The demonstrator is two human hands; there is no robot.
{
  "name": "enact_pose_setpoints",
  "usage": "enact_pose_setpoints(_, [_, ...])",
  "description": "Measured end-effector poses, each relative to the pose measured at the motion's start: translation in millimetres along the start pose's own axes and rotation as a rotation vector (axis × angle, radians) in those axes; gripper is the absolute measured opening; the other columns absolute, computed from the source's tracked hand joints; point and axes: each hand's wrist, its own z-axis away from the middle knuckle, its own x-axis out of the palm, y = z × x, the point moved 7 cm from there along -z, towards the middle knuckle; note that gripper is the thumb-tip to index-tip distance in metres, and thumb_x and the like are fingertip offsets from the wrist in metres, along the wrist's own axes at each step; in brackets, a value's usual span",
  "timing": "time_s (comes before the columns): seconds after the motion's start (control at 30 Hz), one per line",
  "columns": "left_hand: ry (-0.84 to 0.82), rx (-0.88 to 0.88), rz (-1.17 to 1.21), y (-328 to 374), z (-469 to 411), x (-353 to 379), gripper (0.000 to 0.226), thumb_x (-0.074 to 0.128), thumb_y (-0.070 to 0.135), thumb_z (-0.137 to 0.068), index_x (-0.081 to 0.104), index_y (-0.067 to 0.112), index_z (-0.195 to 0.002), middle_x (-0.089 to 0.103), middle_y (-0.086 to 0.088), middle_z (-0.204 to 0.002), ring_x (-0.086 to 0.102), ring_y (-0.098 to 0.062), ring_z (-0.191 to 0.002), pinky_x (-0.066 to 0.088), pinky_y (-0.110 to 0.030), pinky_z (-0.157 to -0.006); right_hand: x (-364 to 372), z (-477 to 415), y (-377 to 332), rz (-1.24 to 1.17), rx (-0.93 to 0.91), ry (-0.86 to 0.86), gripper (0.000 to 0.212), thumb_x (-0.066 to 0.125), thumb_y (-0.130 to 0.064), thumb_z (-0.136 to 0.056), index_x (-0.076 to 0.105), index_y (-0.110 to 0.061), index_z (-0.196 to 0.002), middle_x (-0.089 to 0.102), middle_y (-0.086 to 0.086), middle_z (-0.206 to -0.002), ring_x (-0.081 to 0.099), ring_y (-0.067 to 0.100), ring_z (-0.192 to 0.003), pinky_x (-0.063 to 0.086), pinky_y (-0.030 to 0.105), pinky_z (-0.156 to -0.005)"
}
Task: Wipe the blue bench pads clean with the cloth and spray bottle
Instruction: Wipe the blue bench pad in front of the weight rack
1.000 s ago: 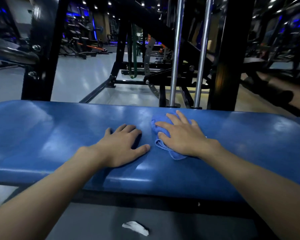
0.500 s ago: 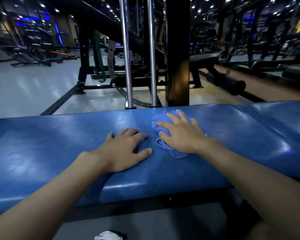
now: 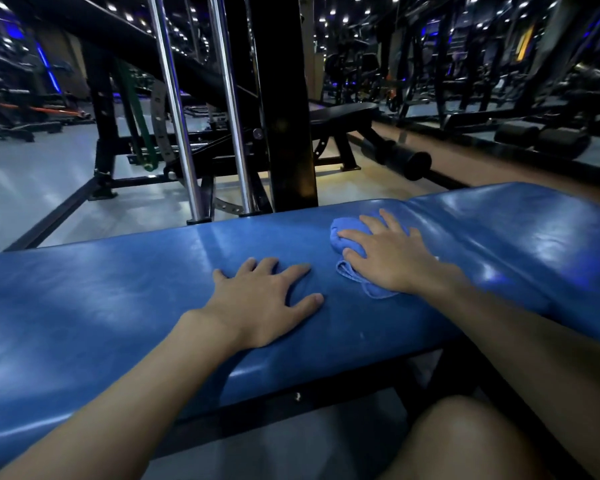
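Padding fills your view: the glossy blue bench pad (image 3: 118, 306), with a neighbouring pad (image 3: 520, 237) butting it on the right. Your left hand (image 3: 264, 306) lies flat and spread on it, holding nothing. Your right hand (image 3: 392, 261), just beside, presses straight fingers onto the bunched cloth (image 3: 347, 237). Ungripped, that wad may slip out or snag where the pads meet. No spray bottle shows.

Blue cloth (image 3: 349, 237) on glossy blue bench pad (image 3: 118, 299)

The right hand (image 3: 392, 258) covers most of the cloth (image 3: 347, 237) on the pad (image 3: 118, 306), whose ends run off both side edges.
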Motion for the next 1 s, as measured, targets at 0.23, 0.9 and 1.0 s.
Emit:
enact_pose_setpoints(0.23, [-0.039,-0.063,-0.050,11,-5,3,0.075,0.010,0.088,-0.078,0.015,0.057,-0.145,0.032,-0.006,-0.151,0.028,-0.034,-0.141,0.031,-0.066,-0.102,-12,14,67,-0.042,0.208,0.012,0.046,0.026,-0.048,-0.096,0.036,-0.051,-0.141,0.015,-0.006,-0.162,-0.003,0.023,-0.150,0.017,0.058,-0.110])
enact_pose_setpoints(0.9, [-0.005,0.027,0.085,-6,4,7,0.086,0.009,0.087,-0.073,0.022,0.051,-0.149,0.027,0.004,-0.156,0.018,-0.019,-0.147,0.020,-0.062,-0.111,-17,65,83,-0.079,0.329,0.019,0.063,0.036,-0.063,-0.091,0.025,-0.044,-0.150,0.010,0.003,-0.165,0.003,0.035,-0.150,0.014,0.047,-0.120])
enact_pose_setpoints(1.0, [0.040,0.050,0.177,-12,14,2,0.079,0.020,0.081,-0.078,0.031,0.046,-0.148,0.028,0.007,-0.158,0.019,-0.015,-0.149,0.015,-0.056,-0.118,-12,68,47,-0.060,0.258,0.034,0.063,0.034,-0.064,-0.091,0.024,-0.045,-0.150,0.008,0.002,-0.165,0.000,0.033,-0.151,0.010,0.047,-0.120])
